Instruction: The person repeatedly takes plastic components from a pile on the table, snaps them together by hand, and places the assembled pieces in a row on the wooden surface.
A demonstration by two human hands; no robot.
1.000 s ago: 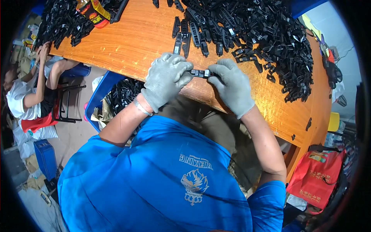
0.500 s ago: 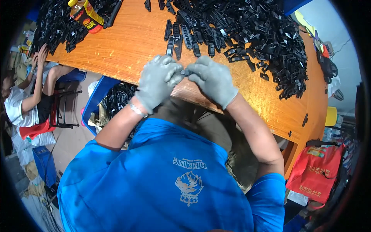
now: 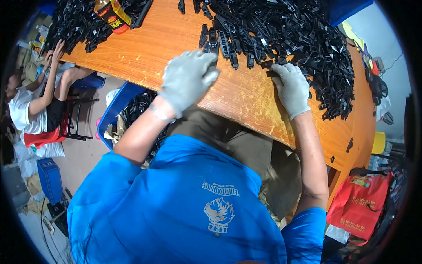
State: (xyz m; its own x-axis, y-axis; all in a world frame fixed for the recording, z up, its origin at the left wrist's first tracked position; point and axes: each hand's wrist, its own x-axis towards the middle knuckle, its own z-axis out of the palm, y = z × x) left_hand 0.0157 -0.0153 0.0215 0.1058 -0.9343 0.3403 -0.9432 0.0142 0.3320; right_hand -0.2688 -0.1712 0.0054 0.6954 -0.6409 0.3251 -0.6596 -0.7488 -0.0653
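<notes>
Over the orange-brown table [image 3: 154, 50], at its near edge, the gloved left hand [image 3: 189, 79] hovers with its fingers loosely bent; whether anything is in them I cannot tell, since the glove's back hides the palm. Just beyond its fingertips, farther from the table's near edge, lies a cluster of long ribbed black parts [image 3: 224, 44], the closest partly covered by the glove. The gloved right hand [image 3: 291, 90] is over the table's right half, fingers curled down at the near fringe of a large heap of black parts [image 3: 307, 48] — a small black part [image 3: 266, 64] lies right at its fingertips, though I cannot tell if it is gripped. Below the table's near edge, toward the left, a blue bin [image 3: 121, 102] holds more black parts [image 3: 135, 105] and some crumpled brown paper [image 3: 115, 132]. On the table's far left, a bottle [image 3: 115, 17] with a black-and-yellow label stands beside a second black heap [image 3: 83, 26]. A blue container [image 3: 349, 9] sits at the table's far right and a red bag [image 3: 360, 202] off its right end — the contents of both are hidden. Left of the table sits a co-worker [image 3: 33, 105] in white.
</notes>
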